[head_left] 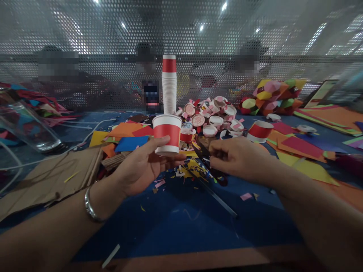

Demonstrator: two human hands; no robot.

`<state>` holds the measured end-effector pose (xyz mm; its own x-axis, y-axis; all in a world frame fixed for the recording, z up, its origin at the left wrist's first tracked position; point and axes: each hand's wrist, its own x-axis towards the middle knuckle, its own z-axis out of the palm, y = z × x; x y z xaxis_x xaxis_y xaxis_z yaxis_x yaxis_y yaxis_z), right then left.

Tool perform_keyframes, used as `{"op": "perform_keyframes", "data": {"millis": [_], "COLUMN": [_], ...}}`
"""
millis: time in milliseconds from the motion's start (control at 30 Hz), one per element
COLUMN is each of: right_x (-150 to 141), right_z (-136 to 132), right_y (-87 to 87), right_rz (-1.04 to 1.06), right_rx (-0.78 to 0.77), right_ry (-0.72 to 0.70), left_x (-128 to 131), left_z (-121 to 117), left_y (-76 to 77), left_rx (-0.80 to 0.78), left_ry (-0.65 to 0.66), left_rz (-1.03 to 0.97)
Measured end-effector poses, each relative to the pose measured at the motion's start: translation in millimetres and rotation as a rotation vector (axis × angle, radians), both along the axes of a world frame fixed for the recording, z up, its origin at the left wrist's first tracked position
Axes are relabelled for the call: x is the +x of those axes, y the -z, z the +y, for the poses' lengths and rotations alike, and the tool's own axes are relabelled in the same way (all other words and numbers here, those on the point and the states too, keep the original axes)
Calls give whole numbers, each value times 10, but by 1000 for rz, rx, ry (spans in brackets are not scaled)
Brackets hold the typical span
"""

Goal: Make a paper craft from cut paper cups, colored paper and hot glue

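Note:
My left hand [144, 166] holds a red and white paper cup [166, 130] upright, with the thumb on its side and the fingers underneath. Dark scissors [202, 153] are in the closed fingers of my right hand [235, 158], blades pointing up and left toward the cup; part of their handle shows below the hand. Beyond the held cup rises a tall stack of paper cups [169, 92]. A heap of cut cup pieces [214, 117] with pink tabs lies behind the scissors, and small paper scraps [191, 168] are scattered below them.
Another red and white cup [259, 131] lies tilted at right, near coloured paper sheets [303, 147]. Cardboard [65, 170] and a glass [31, 126] are at left. A clear strip [219, 200] rests in front. Behind the table stands a perforated metal screen [113, 37].

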<state>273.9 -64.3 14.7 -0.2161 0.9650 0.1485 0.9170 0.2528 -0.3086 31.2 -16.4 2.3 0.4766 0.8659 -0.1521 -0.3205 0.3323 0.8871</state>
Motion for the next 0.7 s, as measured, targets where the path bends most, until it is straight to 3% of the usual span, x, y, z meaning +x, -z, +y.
{"op": "perform_keyframes", "data": {"millis": [167,333,533,700], "right_x": [-157,-233,-319,-365], "right_z": [23,57,76,69], "right_y": [58,144,244,257], "right_rz": [179,393,873,1083], "right_rx": [30,-7,-164,-248], "right_ry": [-53,-126,-149,-80], "left_x": [70,71,76,71], "left_z": [-30,-56,-74,-63], "left_y": [26,-21,-41,-54], "left_rx": [-45,-29,12,63], "left_ry": [97,60,94,70], "left_rz": [-108,-134,-169,-146]}}
